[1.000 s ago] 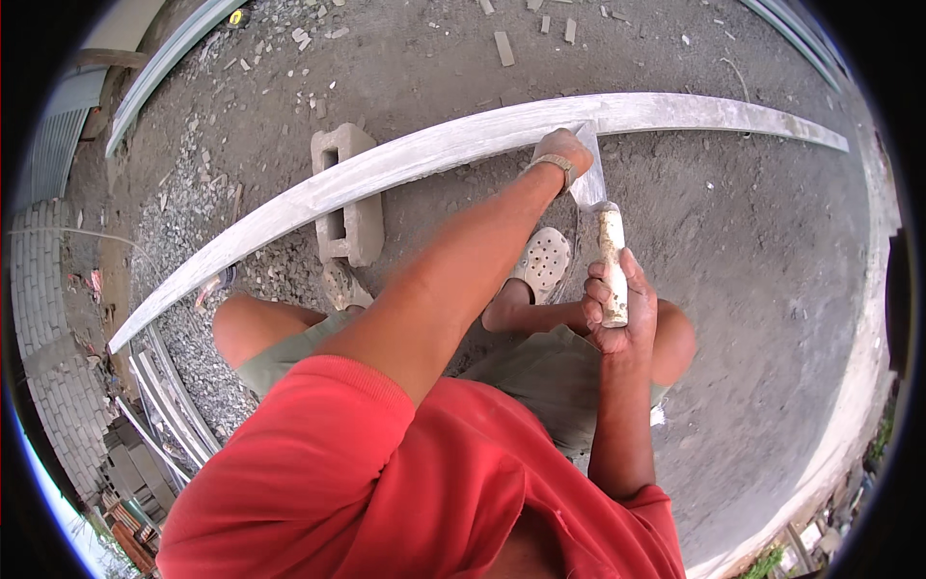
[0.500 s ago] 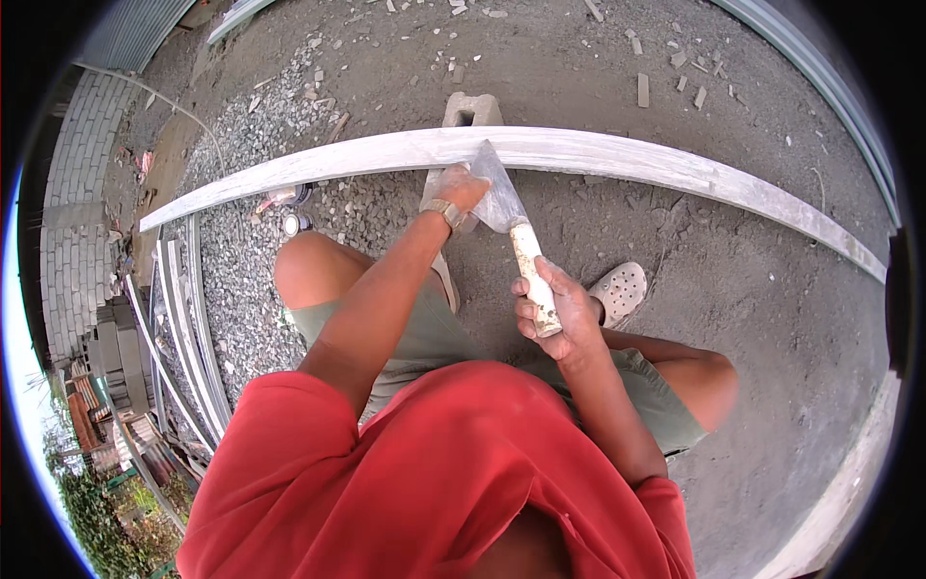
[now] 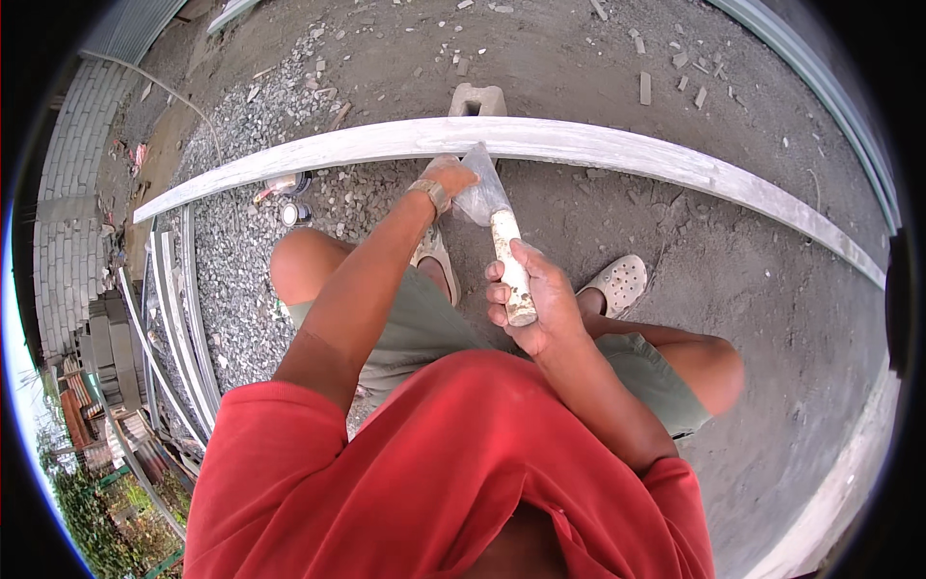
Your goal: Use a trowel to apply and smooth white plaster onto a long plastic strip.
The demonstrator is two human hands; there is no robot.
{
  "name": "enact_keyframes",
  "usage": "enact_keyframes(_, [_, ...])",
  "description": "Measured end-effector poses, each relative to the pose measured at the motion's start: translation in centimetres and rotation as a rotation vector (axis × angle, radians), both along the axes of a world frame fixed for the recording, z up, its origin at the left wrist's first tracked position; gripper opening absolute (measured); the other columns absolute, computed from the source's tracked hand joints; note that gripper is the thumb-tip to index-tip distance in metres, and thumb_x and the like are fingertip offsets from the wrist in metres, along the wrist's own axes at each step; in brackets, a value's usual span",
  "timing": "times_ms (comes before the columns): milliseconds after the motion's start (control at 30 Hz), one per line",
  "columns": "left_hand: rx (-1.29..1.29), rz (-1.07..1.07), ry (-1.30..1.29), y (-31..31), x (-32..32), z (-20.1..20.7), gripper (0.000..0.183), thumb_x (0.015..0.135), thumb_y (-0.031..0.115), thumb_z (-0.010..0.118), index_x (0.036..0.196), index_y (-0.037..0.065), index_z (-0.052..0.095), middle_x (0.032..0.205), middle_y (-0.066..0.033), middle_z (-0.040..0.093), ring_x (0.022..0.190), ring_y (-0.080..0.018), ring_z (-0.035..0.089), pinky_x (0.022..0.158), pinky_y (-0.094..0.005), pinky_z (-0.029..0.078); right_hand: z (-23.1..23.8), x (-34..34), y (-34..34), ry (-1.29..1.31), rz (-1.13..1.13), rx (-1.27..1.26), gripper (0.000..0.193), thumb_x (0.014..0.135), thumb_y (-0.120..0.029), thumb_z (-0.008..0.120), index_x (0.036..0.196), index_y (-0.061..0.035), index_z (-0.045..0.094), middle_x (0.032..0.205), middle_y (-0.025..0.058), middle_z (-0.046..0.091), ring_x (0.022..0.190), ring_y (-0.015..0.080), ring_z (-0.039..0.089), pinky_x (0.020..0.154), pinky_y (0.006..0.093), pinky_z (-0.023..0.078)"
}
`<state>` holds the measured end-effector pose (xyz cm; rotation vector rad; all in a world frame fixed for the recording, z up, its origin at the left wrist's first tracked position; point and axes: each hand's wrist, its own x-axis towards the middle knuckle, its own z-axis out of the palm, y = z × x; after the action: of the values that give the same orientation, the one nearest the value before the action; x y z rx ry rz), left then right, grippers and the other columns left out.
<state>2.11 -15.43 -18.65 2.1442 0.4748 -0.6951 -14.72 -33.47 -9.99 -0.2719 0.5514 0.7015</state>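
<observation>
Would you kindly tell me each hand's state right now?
Left hand: at the trowel blade; its grip cannot be told.
Right hand: closed around the trowel handle.

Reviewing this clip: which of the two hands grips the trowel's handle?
The right hand: its fingers wrap the white handle. The left hand, wearing a watch, is up by the blade instead.

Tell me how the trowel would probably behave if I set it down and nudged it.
The trowel probably wouldn't roll far: its handle looks round, but the broad, flat blade should stop it. The blade narrows to a tip, so it may flex a little there. The long, thick handle might make it feel heavier at that end.
</observation>
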Motion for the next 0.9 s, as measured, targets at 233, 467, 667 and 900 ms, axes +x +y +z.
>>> enact_keyframes(233, [-0.152,-0.042,-0.036,-8.6,0.6,-1.2,0.027,0.078,0.005,0.069,0.096,-0.012,0.06,0.086,-0.0172,0.064,0.072,-0.0235,0.065,0.05,-0.0393,0.049,0.2,-1.5,-5.3,0.022,-0.177,-0.011,0.032,0.092,-0.03,0.056,0.115,-0.0118,0.042,0.079,0.0032,0.054,0.056,0.0119,0.05,0.041,0.0282,0.039])
enact_keyframes(467, [-0.052,-0.361,-0.066,-23.9,2.3,-5.7,0.03,0.075,0.006,0.072,0.098,-0.011,0.061,0.085,-0.0169,0.065,0.07,-0.0245,0.064,0.045,-0.0401,0.047,-0.9,-3.3,-14.1,0.018,-0.43,-0.15,0.031,0.092,-0.028,0.054,0.117,-0.0126,0.044,0.078,0.0035,0.054,0.055,0.0129,0.05,0.042,0.029,0.04])
enact_keyframes(667, [0.009,-0.579,-0.166,-33.6,2.6,-5.8,0.032,0.073,0.015,0.066,0.097,-0.006,0.067,0.097,-0.0209,0.066,0.089,-0.0291,0.064,0.073,-0.0381,0.05,-2.1,-3.7,-20.2,-0.007,-0.64,-0.204,0.031,0.095,-0.026,0.052,0.116,-0.0059,0.041,0.079,0.0086,0.053,0.052,0.0129,0.049,0.035,0.0264,0.04])
enact_keyframes(900, [0.12,-0.807,-0.204,-40.5,2.2,-3.9,0.034,0.078,0.019,0.056,0.103,-0.001,0.068,0.112,-0.0239,0.063,0.108,-0.0325,0.061,0.09,-0.0357,0.049,-3.1,-3.2,-23.4,0.0,-0.732,-0.247,0.032,0.095,-0.026,0.052,0.116,-0.0057,0.04,0.078,0.0082,0.053,0.053,0.0143,0.051,0.036,0.0271,0.042])
